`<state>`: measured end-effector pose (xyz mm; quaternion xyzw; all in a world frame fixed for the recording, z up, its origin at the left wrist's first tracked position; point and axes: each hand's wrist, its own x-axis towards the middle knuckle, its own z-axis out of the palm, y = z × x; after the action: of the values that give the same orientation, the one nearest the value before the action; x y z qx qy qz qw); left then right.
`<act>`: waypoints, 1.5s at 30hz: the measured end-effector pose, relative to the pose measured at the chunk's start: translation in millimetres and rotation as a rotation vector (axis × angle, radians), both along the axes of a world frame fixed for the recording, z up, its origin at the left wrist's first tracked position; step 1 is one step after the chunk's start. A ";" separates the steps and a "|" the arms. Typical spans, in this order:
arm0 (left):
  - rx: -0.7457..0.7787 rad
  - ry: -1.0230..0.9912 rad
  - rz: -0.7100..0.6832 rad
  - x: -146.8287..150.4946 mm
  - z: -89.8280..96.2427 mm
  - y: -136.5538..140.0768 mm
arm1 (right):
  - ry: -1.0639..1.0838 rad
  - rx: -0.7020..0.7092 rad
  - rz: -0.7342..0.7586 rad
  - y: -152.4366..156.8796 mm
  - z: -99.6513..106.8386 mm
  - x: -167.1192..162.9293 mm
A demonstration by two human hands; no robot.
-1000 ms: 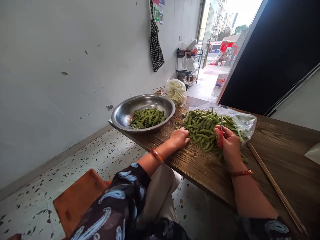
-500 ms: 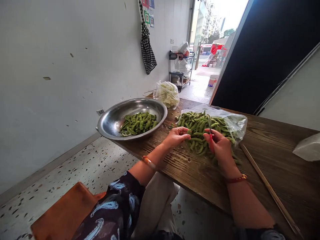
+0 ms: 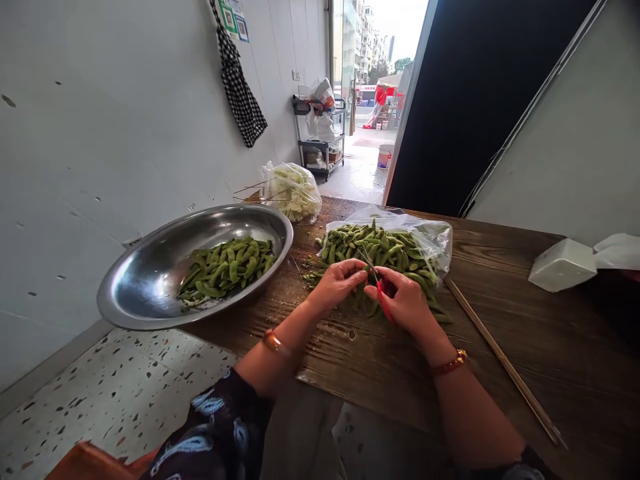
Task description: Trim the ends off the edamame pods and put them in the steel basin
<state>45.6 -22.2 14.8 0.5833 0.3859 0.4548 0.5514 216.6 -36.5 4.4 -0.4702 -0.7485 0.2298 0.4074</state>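
My left hand (image 3: 337,285) is closed in a pinch on a green soybean pod, most of it hidden by the fingers. Close on its right, my right hand (image 3: 403,297) grips red-handled scissors (image 3: 384,301), their blades pointing up and left beside the pinched pod. Just beyond both hands, a heap of soybean pods (image 3: 387,248) lies on a clear plastic bag (image 3: 434,237) spread on the wooden table (image 3: 400,363). To the left, a wide steel basin (image 3: 145,273) holds more pods (image 3: 227,270) along its right side.
A bag of pale green vegetable (image 3: 293,193) stands behind the basin, with thin sticks beside it. Long wooden sticks (image 3: 505,360) lie on the table at right. A white box (image 3: 563,265) sits near the right wall. Beyond the table are a wheeled cart (image 3: 320,137) and a doorway.
My hands have come closer together, bringing the scissors up to the pod in my left hand. The view has turned right, so the basin's surroundings and table shift left in it.
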 end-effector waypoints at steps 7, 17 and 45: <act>0.031 0.055 0.015 -5.5 1.0 -4.1 | -0.066 0.009 0.025 -0.7 -1.1 -0.6; 0.052 0.069 0.008 -1.4 3.6 -7.9 | -0.038 -0.009 0.014 -3.2 -0.8 -2.3; -0.019 0.057 0.005 -14.4 -1.3 0.8 | 0.035 -0.310 0.168 4.5 -5.8 7.7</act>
<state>31.2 -21.4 13.5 0.5897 0.4071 0.4357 0.5446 224.3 -31.9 -1.4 -0.4588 -0.7336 0.3838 0.3224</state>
